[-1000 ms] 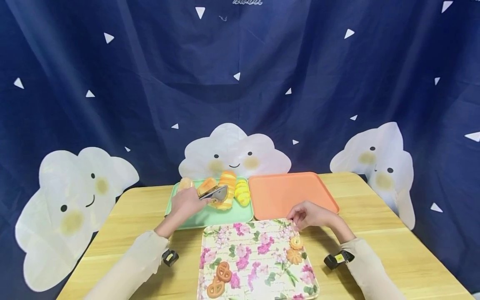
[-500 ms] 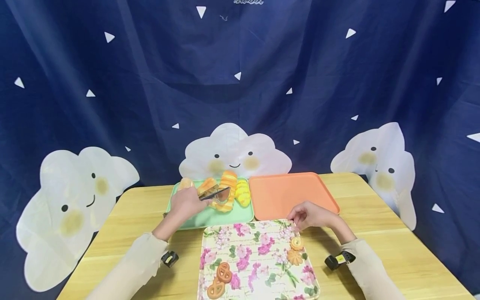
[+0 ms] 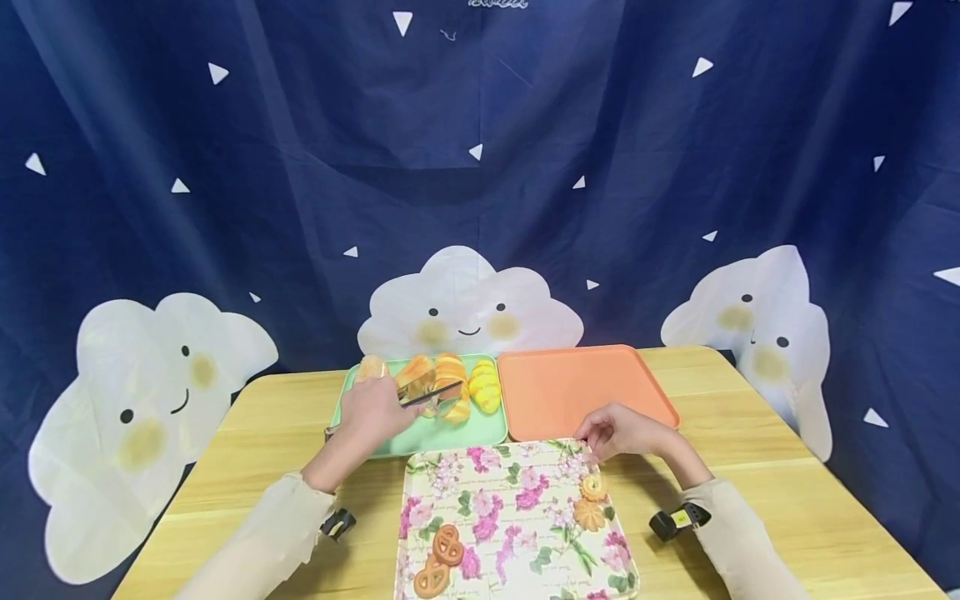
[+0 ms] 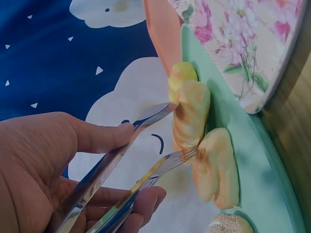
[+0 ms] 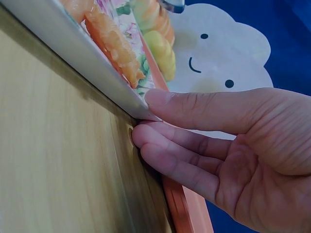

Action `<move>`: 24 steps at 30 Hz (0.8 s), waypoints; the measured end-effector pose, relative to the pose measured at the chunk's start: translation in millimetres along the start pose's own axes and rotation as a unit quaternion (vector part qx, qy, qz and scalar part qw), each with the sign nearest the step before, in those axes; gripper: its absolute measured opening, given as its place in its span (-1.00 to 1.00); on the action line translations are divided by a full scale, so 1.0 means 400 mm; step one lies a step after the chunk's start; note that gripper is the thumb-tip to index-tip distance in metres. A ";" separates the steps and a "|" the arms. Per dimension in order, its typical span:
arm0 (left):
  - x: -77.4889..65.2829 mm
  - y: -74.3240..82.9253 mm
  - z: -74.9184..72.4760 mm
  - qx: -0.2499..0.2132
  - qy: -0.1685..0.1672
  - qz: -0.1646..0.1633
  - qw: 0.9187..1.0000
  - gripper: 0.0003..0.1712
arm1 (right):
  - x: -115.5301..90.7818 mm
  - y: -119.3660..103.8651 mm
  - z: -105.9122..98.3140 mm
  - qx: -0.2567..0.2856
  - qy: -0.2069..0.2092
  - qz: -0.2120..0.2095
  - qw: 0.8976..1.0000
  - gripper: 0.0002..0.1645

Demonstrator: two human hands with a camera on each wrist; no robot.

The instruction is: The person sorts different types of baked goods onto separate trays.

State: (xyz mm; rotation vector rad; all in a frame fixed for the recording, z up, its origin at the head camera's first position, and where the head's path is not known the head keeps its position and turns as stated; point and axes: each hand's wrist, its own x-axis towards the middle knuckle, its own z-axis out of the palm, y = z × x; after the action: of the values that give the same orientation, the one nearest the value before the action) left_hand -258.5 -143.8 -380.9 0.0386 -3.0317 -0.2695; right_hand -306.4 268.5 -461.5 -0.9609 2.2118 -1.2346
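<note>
My left hand holds metal tongs between thumb and fingers, over the green tray. The tong tips straddle an orange striped bread roll in the left wrist view; one tip lies against its side, the other near its lower end. Beside it on the tray are another orange bread roll, a yellow striped roll and a sesame-topped roll. My right hand pinches the far right corner of the floral tray, thumb on top and fingers below.
An orange tray lies right of the green one, at the back of the wooden table. Pretzel-shaped cookies and round pale cookies lie on the floral tray. A dark blue curtain hangs behind.
The tongs have turned so that their edge now shows in the head view. The orange striped roll has shifted slightly toward me. My right hand has stayed at the floral tray's corner.
</note>
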 end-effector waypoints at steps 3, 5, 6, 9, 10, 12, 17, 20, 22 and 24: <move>-0.002 0.000 -0.001 0.004 -0.005 0.001 1.000 -0.38 | 0.000 -0.001 -0.001 0.000 0.000 0.000 1.000 -0.60; -0.002 -0.001 -0.001 0.004 -0.008 0.002 1.000 -0.38 | 0.000 -0.002 -0.001 -0.002 0.000 -0.004 1.000 -0.61; -0.001 -0.002 0.000 0.002 -0.009 0.004 1.000 -0.38 | 0.000 -0.003 0.000 -0.005 0.000 -0.004 1.000 -0.61; 0.002 -0.002 0.006 -0.004 -0.005 0.010 1.000 -0.40 | 0.000 -0.005 0.000 -0.011 0.001 -0.008 1.000 -0.62; 0.004 -0.002 0.010 -0.005 -0.002 0.013 1.000 -0.40 | 0.000 -0.007 0.001 -0.013 0.002 -0.009 1.000 -0.62; 0.007 -0.003 0.016 -0.009 0.001 0.017 1.000 -0.38 | -0.001 -0.009 0.000 -0.013 0.003 -0.009 1.000 -0.62; 0.011 -0.010 0.026 -0.029 0.002 0.019 0.999 -0.34 | -0.002 -0.011 -0.001 -0.009 0.002 -0.008 1.000 -0.62; 0.011 -0.015 0.028 -0.040 0.000 0.021 0.999 -0.33 | -0.002 -0.011 0.000 -0.011 0.001 -0.008 1.000 -0.62; 0.011 -0.018 0.030 -0.041 0.000 0.022 0.999 -0.33 | -0.002 -0.010 0.001 -0.011 0.002 -0.005 1.000 -0.62; 0.013 -0.019 0.032 -0.034 -0.004 0.025 0.999 -0.33 | -0.001 -0.009 0.001 -0.013 0.003 -0.001 1.000 -0.61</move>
State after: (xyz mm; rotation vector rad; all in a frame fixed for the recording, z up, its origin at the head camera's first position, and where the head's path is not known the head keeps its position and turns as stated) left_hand -264.9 -149.2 -394.2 -0.0422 -3.0240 -0.3684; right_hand -304.6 267.4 -458.6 -0.9712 2.2384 -1.2137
